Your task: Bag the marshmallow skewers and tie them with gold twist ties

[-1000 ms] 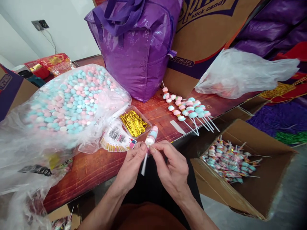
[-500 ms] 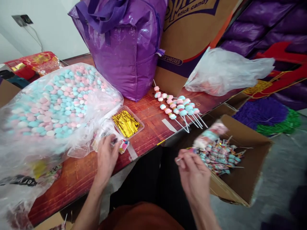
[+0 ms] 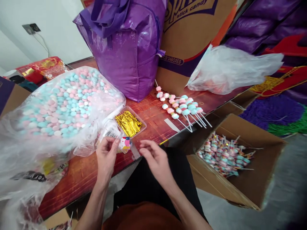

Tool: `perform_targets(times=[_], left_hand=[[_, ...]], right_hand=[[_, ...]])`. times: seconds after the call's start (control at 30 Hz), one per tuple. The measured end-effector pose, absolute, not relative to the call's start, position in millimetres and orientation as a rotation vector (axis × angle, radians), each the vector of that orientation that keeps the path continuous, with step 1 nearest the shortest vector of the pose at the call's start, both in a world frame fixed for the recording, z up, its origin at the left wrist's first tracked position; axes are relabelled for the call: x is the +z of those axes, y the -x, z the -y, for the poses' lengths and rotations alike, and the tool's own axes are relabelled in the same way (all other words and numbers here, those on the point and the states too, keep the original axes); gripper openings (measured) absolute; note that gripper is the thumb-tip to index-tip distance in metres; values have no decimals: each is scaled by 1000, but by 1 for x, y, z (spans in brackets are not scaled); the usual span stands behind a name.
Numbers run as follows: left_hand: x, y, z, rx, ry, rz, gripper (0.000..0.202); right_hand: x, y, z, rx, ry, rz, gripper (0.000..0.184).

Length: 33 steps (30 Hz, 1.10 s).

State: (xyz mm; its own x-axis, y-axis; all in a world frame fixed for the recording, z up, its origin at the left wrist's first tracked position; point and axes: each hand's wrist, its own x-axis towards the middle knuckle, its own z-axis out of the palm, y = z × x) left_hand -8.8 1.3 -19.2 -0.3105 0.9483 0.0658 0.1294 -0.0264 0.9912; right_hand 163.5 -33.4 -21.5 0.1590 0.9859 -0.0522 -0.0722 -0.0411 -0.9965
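Between the thumb and fingers of my left hand is a small printed plastic wrapper, white with coloured dots. My right hand is near it at the table's front edge, fingers curved and apart, with nothing visible in them. Just behind the wrapper sits a clear tray of gold twist ties. Several marshmallow skewers on white sticks lie further right on the table. Many wrapped marshmallow skewers fill part of the cardboard box at my right.
A large clear bag of pink, blue and white marshmallows covers the table's left side. Behind stand a purple bag and a printed carton. A whitish plastic bag lies at the back right. Tape strips stick to the table.
My right hand has let go of a wrapped marshmallow skewer over the box and come left toward my left hand. My left hand now has the printed wrapper raised slightly.
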Motion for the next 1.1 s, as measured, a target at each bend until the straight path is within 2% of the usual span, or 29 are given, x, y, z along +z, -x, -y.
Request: perform_targets(times=[0.13,0.23,0.3,0.37,0.47,0.6,0.7,0.8,1.1], left_hand=[[-8,-13,11,1443,-1115,-1424,29],[-8,-26,23,1449,-972,-1402,37],[-11,-33,28,1265,-803,-1249,43],[-13,-38,27,1107,-529,-1038,41],[-12,-45,15,1201,-216,-893,34],[-7,-53,4,1388,-304,-963,26],[-5,-61,5,1461,-412,-1041,28],[-4,-64,5,1443,-420,-1039,34],[0,-76,-10,1513,-406,-1074,31]], right_hand=[[-10,-142,15,1366,1142,927,21],[-5,-144,10,1263,1125,893,23],[-4,-149,10,1220,1124,890,23],[-4,-154,12,1237,1124,884,25],[-4,-158,15,1242,1133,930,27],[-7,-159,18,1101,1197,1013,36],[-13,-158,18,1027,1243,986,43],[-19,-163,18,1014,1280,947,44],[-29,-184,14,956,1347,994,48]])
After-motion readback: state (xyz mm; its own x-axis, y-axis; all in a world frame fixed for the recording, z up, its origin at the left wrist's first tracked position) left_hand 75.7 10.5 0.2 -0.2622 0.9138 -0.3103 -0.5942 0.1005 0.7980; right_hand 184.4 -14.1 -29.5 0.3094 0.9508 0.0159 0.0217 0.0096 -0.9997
